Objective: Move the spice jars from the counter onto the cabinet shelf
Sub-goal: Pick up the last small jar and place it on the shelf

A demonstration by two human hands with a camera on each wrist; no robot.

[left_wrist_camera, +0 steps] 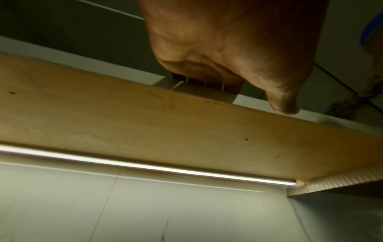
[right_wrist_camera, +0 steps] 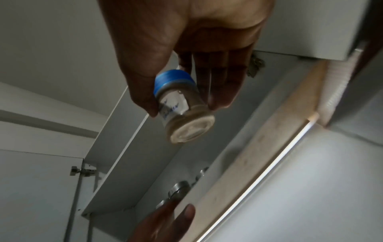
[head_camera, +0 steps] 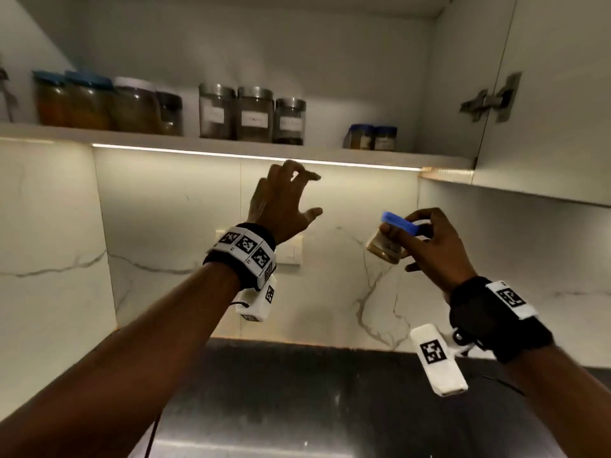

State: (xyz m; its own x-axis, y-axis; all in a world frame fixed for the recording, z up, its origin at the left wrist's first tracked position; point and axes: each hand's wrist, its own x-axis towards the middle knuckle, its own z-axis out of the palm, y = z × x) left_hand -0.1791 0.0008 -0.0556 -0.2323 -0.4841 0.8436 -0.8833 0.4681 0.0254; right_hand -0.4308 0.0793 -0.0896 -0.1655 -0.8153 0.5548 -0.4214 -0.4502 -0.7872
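My right hand [head_camera: 433, 246] is wrapped around a small spice jar [head_camera: 385, 244] with a blue lid [head_camera: 400, 223]. In the right wrist view the thumb [right_wrist_camera: 143, 91] runs down one side of the jar [right_wrist_camera: 182, 111] and the fingers [right_wrist_camera: 217, 85] lie along the other, so the glass sits pinched between them with its pale base [right_wrist_camera: 191, 130] tipped toward the camera and the lid [right_wrist_camera: 173, 80] up near the palm. The jar is tilted, not upright, and holds a brownish powder; a label with blue writing shows on its side but I cannot read it. It hangs in the air below the cabinet shelf [head_camera: 231, 148] and off to the right, touching nothing but my fingers.

My left hand [head_camera: 284, 200] is raised just under the front edge of the shelf, fingers loosely spread and curved, holding nothing. From the left wrist view I see the palm [left_wrist_camera: 228, 41] against the pale underside of the shelf [left_wrist_camera: 145, 122], with the lit strip [left_wrist_camera: 145, 167] running below.

On the shelf stand three steel-lidded labelled jars [head_camera: 251, 115] in the middle, larger jars [head_camera: 99, 100] on the left, and two small blue-lidded jars [head_camera: 373, 137] on the right, above the one I hold
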